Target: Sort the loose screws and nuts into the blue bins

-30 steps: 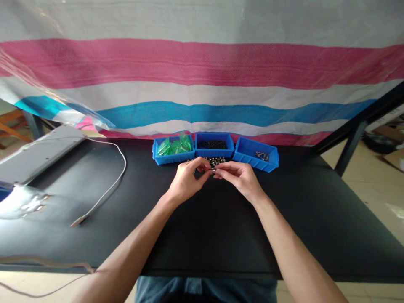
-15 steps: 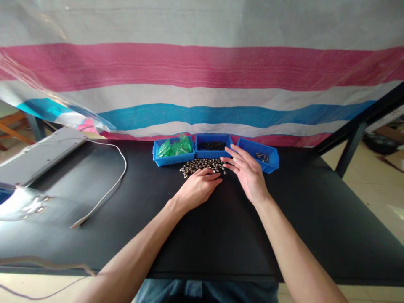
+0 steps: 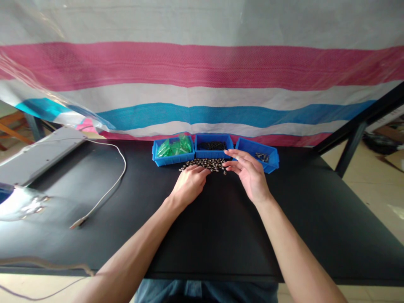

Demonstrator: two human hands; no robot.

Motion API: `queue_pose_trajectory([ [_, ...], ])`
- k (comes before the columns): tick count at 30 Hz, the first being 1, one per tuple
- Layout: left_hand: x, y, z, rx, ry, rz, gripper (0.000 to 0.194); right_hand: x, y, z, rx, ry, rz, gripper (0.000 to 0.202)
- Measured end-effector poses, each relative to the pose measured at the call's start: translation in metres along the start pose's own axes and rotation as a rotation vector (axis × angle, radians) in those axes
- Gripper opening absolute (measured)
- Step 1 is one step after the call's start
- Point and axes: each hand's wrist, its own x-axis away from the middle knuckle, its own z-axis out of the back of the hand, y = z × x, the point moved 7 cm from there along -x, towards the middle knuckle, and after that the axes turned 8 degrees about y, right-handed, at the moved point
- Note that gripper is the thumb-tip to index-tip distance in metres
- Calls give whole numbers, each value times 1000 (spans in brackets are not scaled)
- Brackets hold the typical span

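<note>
Fingertips of your left hand were hidden among the pile of small metal parts, so whether they pinched one could not be told. Your right hand hovered at the pile's right edge, fingers loosely spread, its thumb and forefinger close together; anything between them was too small to make out. The pile lay on the black table, just in front of three blue bins: the left bin of green pieces, the middle bin, the right bin.

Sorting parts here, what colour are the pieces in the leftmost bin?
Translucent green pieces in the left blue bin, seen in the head view.
</note>
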Motion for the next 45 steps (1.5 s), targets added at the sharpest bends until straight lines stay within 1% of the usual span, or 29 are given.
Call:
queue_pose_trajectory([
  [3,0,-5,2,49,48,52,30,0,0,0,11,2,7,24],
  [6,0,-11,10,190,156,122,35,-1,0,1,15,-2,15,23],
  [8,-1,-12,16,312,235,159,33,-1,0,1,14,-15,16,22],
  [10,-2,-13,22,412,288,200,28,-1,1,1,23,-33,16,22],
  [12,-3,-15,26,481,305,272,21,-1,2,1,50,-41,19,22],
  [15,-2,-23,24,619,311,483,9,-1,5,1,144,-46,30,22],
  [17,1,-28,20,736,316,617,13,-1,9,-1,225,-78,34,24],
  [18,2,-29,18,787,315,659,15,0,10,-4,266,-105,32,26],
  [20,3,-29,15,856,300,685,19,2,14,-9,320,-159,19,29],
  [22,2,-27,14,891,279,677,21,4,18,-14,322,-193,-12,32],
  [25,1,-24,13,911,260,657,23,6,20,-18,239,-205,-61,33],
  [28,0,-21,14,927,246,642,23,6,21,-17,186,-198,-78,30],
  [32,0,-18,13,926,225,623,21,6,21,-15,185,-203,-98,29],
  [35,-1,-15,16,878,213,567,22,4,19,-12,211,-182,-72,26],
  [37,-3,-13,19,762,205,497,23,3,17,-8,261,-143,-43,27],
  [40,-4,-7,22,466,176,322,20,0,15,-3,288,-69,-4,28],
  [43,-2,1,14,239,115,116,18,-1,12,-1,180,-38,34,29],
  [45,0,5,6,162,70,38,18,-2,13,-1,133,-20,44,37],
])
